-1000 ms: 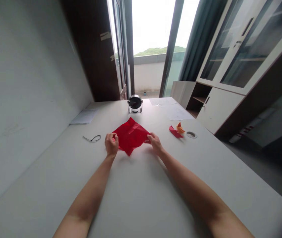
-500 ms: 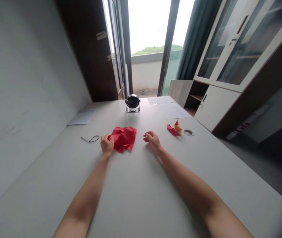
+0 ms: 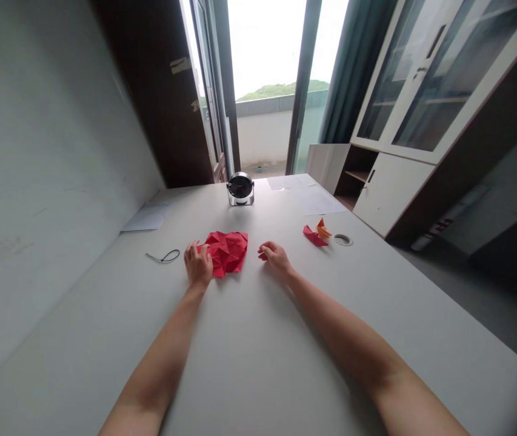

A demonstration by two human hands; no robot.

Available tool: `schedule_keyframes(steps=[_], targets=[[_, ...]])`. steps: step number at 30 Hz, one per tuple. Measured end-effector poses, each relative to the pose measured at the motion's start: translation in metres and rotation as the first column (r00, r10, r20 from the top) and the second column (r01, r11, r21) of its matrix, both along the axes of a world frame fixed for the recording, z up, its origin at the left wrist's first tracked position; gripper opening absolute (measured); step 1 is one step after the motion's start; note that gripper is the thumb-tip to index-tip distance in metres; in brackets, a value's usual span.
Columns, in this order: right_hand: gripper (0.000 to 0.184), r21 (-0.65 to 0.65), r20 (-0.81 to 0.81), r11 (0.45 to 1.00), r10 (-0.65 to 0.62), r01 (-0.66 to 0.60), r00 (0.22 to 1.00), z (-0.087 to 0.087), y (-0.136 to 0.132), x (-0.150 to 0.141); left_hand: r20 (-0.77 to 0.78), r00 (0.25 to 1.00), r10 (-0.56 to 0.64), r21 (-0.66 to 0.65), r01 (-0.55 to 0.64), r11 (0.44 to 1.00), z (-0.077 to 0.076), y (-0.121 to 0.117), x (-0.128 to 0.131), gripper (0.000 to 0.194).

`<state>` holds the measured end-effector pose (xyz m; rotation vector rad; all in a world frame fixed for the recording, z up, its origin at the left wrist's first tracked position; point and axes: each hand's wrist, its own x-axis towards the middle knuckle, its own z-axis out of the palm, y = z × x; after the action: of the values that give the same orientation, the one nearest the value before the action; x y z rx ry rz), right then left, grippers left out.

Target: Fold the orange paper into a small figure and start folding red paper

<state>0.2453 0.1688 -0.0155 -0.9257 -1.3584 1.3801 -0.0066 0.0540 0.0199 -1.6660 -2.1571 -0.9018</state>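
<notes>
A creased red paper (image 3: pixel 227 251), drawn together into a faceted, folded patch, lies on the white table (image 3: pixel 249 351). My left hand (image 3: pixel 197 264) is at the paper's left edge, its bent fingers closed on that corner. My right hand (image 3: pixel 276 256) rests on the table a little right of the paper, not touching it. Its fingers are loosely curled and apart, and nothing is in them.
A small round fan (image 3: pixel 240 188) stands at the far end. Small red and orange folded paper figures (image 3: pixel 316 234) lie beside a round cable hole (image 3: pixel 342 240) on the right. A black cable tie (image 3: pixel 163 257) lies on the left. White sheets (image 3: pixel 148 217) lie further back, and cabinets (image 3: pixel 390 188) stand at the right.
My right hand has let go of the red paper and drawn back to the right. The paper has shrunk from a spread sheet to a compact creased patch. My left hand stays at its left edge.
</notes>
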Motion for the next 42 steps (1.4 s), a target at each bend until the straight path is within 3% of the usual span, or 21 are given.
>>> schedule_keyframes(steps=[2, 4, 7, 9, 11, 13, 16, 18, 20, 25, 27, 29, 32, 35, 38, 42], targets=[[0.02, 0.008, 0.011, 1.0, 0.007, -0.008, 1.0, 0.0, -0.002, -0.001, -0.062, 0.986, -0.157, -0.074, 0.152, 0.986, 0.002, 0.001, 0.011, 0.038], [0.02, 0.019, 0.018, 1.0, 0.004, -0.004, 1.0, -0.001, -0.003, -0.002, -0.043, 0.945, -0.324, -0.256, 0.303, 0.918, -0.003, 0.004, 0.019, 0.042], [0.02, 0.063, 0.096, 0.998, -0.036, 0.03, 0.995, 0.001, 0.002, 0.001, 0.049, 0.937, -0.345, -0.468, 0.327, 0.821, -0.019, 0.008, 0.021, 0.055], [0.019, 0.187, 0.225, 0.973, -0.176, 0.135, 0.958, 0.006, 0.008, 0.01, 0.073, 0.943, -0.325, -0.492, 0.317, 0.811, -0.03, 0.011, 0.017, 0.06], [0.019, 0.359, 0.358, 0.895, -0.394, 0.265, 0.846, 0.013, 0.017, 0.026, 0.096, 0.956, -0.277, -0.465, 0.289, 0.837, -0.038, 0.012, 0.012, 0.06], [0.021, 0.52, 0.409, 0.774, -0.597, 0.362, 0.69, 0.018, 0.026, 0.049, 0.119, 0.974, -0.191, -0.407, 0.224, 0.885, -0.041, 0.013, 0.005, 0.058], [0.027, 0.597, 0.481, 0.644, -0.765, 0.478, 0.429, 0.019, 0.038, 0.086, 0.127, 0.991, -0.047, -0.326, 0.087, 0.941, -0.04, 0.013, -0.003, 0.054], [0.032, 0.577, 0.552, 0.614, -0.779, 0.538, 0.297, 0.014, 0.043, 0.105, 0.118, 0.993, -0.03, -0.263, 0.06, 0.963, -0.035, 0.012, -0.006, 0.049], [0.032, 0.522, 0.621, 0.638, -0.739, 0.567, 0.26, 0.007, 0.046, 0.116, 0.078, 0.994, -0.076, -0.181, 0.089, 0.979, -0.028, 0.011, -0.005, 0.044], [0.029, 0.482, 0.671, 0.747, -0.651, 0.458, 0.355, -0.004, 0.049, 0.104, -0.003, 0.965, -0.262, -0.027, 0.262, 0.965, -0.009, 0.003, 0.023, 0.034], [0.025, 0.483, 0.665, 0.791, -0.611, 0.376, 0.43, -0.006, 0.047, 0.09, 0.006, 0.927, -0.374, -0.029, 0.374, 0.927, -0.005, 0.0, 0.036, 0.03], [0.02, 0.511, 0.638, 0.832, -0.536, 0.216, 0.553, -0.007, 0.041, 0.071, 0.04, 0.897, -0.44, -0.036, 0.441, 0.897, -0.005, -0.002, 0.046, 0.028], [0.02, 0.587, 0.584, 0.808, -0.38, -0.05, 0.717, -0.007, 0.023, 0.041, 0.098, 0.896, -0.433, -0.022, 0.437, 0.899, -0.005, -0.003, 0.049, 0.026], [0.023, 0.602, 0.598, 0.74, -0.169, -0.299, 0.784, -0.005, 0.001, 0.015, 0.123, 0.916, -0.381, -0.015, 0.386, 0.922, -0.003, -0.003, 0.044, 0.022], [0.025, 0.588, 0.612, 0.703, -0.061, -0.401, 0.789, 0.0, -0.015, 0.004, 0.098, 0.922, -0.375, -0.038, 0.38, 0.924, 0.0, -0.005, 0.04, 0.017], [0.022, 0.55, 0.611, 0.719, 0.0, -0.424, 0.791, 0.008, -0.024, 0.005, 0.093, 0.911, -0.401, -0.056, 0.407, 0.912, 0.003, -0.007, 0.044, 0.02]])
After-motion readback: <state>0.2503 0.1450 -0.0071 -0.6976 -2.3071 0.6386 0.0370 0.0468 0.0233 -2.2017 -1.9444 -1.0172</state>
